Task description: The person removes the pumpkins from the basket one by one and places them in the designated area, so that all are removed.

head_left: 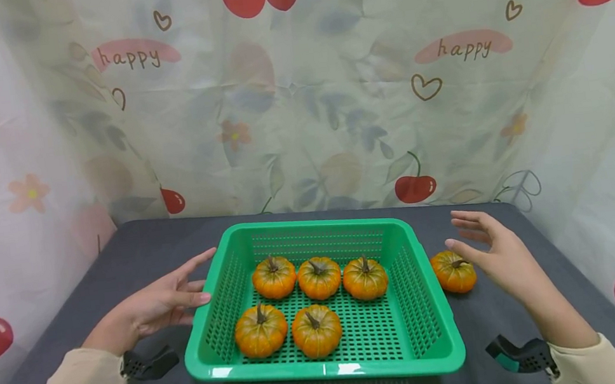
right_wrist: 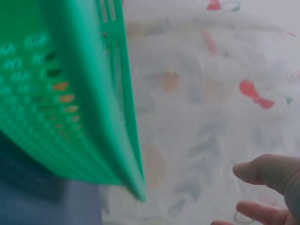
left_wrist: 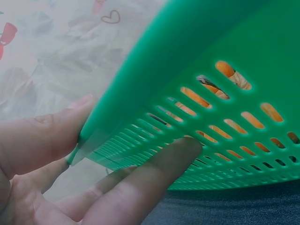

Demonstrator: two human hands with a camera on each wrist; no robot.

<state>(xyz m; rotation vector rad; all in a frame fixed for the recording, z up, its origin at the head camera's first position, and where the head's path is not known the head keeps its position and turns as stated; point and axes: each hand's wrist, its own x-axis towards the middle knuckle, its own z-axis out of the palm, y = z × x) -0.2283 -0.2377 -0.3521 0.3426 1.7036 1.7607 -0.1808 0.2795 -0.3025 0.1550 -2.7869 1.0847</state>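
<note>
A green plastic basket point(head_left: 329, 372) holds several small orange pumpkins, three in its back row and two in front. My left hand point(head_left: 162, 302) is at the basket's left side, fingers extended. In the left wrist view, a fingertip point(left_wrist: 190, 145) lies against the slotted outer wall, and another digit meets the rim. One more pumpkin point(head_left: 454, 271) sits on the table just right of the basket. Beside and above that pumpkin is my right hand point(head_left: 496, 252), fingers spread and holding nothing. The right wrist view shows its thumb point(right_wrist: 262, 171) apart from the basket.
The dark grey tabletop point(head_left: 147, 250) lies under the basket. Printed fabric with cherries and hearts point(head_left: 299, 122) encloses the back and both sides. Black wrist devices sit on the left wrist point(head_left: 150, 364) and right wrist point(head_left: 520, 355).
</note>
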